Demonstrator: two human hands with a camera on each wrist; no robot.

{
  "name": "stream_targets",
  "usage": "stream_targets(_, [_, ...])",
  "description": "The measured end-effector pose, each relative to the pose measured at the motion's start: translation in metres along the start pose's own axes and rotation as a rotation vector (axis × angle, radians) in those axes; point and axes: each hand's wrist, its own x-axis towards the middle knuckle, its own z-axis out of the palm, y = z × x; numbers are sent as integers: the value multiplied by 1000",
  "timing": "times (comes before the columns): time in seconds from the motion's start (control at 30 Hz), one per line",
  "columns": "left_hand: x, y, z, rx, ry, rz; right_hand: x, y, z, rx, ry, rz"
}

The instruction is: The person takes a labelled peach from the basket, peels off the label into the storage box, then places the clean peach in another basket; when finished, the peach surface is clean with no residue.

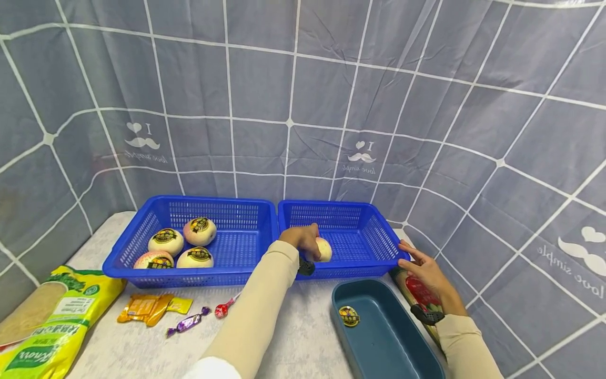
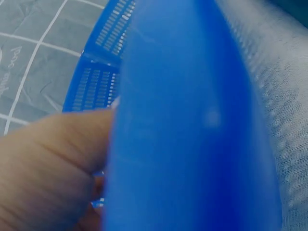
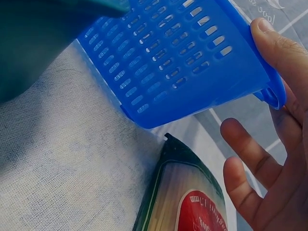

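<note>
- Where the table's left edge meets the grey cloth backdrop, a yellow-green bag lies flat at the near side.
- Just right of it, an orange wrapper, a purple sweet and a red sweet lie in a loose row on the cloth.
- Beyond them stands the left basket, blue, with four stickered buns grouped in its left half.
- Its right rim touches the right basket, also blue.
- The left hand reaches over that basket's near left corner, fingers curled round a bun just inside the wall; the left wrist view is blurred, so whether the bun rests on the basket floor cannot be told.
- Near the right basket, a teal tray sits on the table with a round sticker on its floor.
- The right hand is open, its thumb laid on the basket's right corner rim, fingers spread and relaxed below.
- Under that hand lies a noodle packet with a red label, beside the tray.
</note>
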Motion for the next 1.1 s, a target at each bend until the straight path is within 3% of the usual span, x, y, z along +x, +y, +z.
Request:
stream_targets(0.3, [-13, 1, -13, 347, -48, -108, 9, -3, 11, 16, -18, 2])
stream_targets(0.4, [-15, 2, -17, 359, -55, -112, 9, -5, 12, 4, -27, 1])
stream_targets(0.5, [-21, 2, -25, 339, -45, -41, 9, -6, 11, -24, -37, -7])
stream_targets(0.63, [-46, -8, -51, 260, 23, 181, 7, -9, 7, -58, -49, -11])
stream_targets(0.73, [-81, -35, -78, 158, 125, 350, 5, -12, 4, -74, -70, -7])
stream_targets(0.83, [-132, -77, -100, 88, 265, 404, 3, -16, 0, -104, -94, -1])
stream_targets(0.97, [-216, -145, -114, 72, 469, 305, 6, -30, -4, -283, -68, -24])
stream_targets(1.1, [-286, -210, -109, 37, 617, 182, 30, -62, 9, -453, -56, -95])
